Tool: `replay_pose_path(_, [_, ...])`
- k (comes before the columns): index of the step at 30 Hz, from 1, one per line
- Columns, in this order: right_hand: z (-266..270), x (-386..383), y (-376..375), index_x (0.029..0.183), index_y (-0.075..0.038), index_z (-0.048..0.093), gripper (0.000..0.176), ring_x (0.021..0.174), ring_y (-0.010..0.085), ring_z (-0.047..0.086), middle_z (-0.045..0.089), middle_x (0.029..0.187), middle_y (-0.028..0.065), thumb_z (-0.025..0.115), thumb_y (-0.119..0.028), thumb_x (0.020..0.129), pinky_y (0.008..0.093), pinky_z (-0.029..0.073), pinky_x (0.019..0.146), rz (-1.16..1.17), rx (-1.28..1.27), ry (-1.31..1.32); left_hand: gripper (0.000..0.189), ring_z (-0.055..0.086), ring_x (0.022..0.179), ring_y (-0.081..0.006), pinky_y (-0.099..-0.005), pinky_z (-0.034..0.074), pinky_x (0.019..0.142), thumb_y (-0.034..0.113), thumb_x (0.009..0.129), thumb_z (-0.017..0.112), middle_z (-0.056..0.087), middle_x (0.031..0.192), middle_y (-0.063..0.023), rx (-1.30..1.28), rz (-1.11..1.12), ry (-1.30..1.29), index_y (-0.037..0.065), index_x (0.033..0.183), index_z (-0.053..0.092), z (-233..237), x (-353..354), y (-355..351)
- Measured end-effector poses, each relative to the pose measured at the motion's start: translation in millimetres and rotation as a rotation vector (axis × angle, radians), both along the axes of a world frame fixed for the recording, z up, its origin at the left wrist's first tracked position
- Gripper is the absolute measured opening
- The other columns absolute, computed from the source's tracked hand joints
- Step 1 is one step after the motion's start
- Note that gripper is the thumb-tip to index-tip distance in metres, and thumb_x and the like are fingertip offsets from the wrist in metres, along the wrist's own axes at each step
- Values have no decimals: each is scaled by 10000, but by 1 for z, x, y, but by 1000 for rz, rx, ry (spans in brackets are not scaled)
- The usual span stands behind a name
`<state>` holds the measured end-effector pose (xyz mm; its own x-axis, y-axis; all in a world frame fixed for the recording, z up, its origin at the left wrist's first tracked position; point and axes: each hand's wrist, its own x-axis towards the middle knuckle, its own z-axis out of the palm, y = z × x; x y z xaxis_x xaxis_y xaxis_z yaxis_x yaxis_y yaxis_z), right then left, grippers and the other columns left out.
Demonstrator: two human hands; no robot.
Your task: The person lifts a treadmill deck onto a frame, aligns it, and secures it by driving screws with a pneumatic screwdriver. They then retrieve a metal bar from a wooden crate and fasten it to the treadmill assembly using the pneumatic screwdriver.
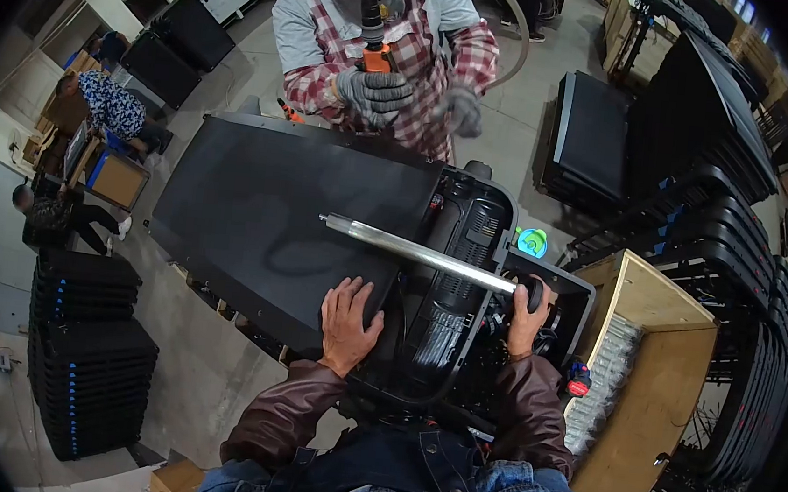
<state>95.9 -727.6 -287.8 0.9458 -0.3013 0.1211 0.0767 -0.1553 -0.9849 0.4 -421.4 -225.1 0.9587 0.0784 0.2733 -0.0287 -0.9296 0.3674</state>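
My left hand (348,324) lies with fingers spread on the near edge of the black belt deck (285,208). In my right hand (528,319) is the black round end of a silver metal roller (421,256), its fingers wrapped round it. The roller slants over the deck and the open black machine housing (449,316), its thin tip pointing left. Across the deck, a co-worker's gloved hand (379,95) holds an orange and black power tool (376,55); the co-worker's other gloved hand is blurred.
A wooden crate (651,362) with clear-wrapped parts stands at the right. A green-lidded cup (532,242) is beside the housing. Stacked black decks (90,351) stand at the left, black frames (723,237) at the right. Two people work at the far left.
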Motion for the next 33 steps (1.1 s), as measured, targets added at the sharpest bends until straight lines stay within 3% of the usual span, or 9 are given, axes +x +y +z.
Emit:
replay_pose_path(5, [0, 0, 1, 1200, -8, 555, 409, 1028, 195, 530, 559, 1091, 83, 677, -296, 936, 317, 407, 943, -5, 13, 2, 565, 418, 1340, -364, -516, 286, 1133, 211, 819, 696, 506, 1365, -158, -7, -10, -6, 72, 1339, 527, 1, 1, 0])
replay_pose_path(10, [2, 6, -6, 1162, -4, 572, 418, 983, 169, 527, 573, 1015, 52, 691, -335, 936, 313, 412, 921, 20, 130, 197, 566, 418, 1341, -362, -516, 287, 1132, 214, 819, 699, 504, 1369, -152, -8, -5, -4, 78, 1339, 525, -2, 0, 2])
replay_pose_path(19, [6, 3, -2, 1180, 2, 560, 456, 989, 179, 526, 568, 1051, 62, 696, -357, 934, 307, 411, 927, -10, 21, 104, 560, 424, 1338, -360, -513, 296, 1126, 220, 809, 708, 511, 1360, -151, 6, 0, -8, 75, 1323, 539, -1, 1, 0])
replay_pose_path(33, [-2, 3, -2, 1196, -13, 560, 426, 997, 166, 531, 570, 1067, 63, 697, -318, 932, 300, 421, 920, 11, 82, 49, 564, 448, 1317, -356, -500, 315, 1114, 196, 791, 716, 520, 1343, -151, 7, 3, -36, 74, 1314, 544, 4, 2, -2])
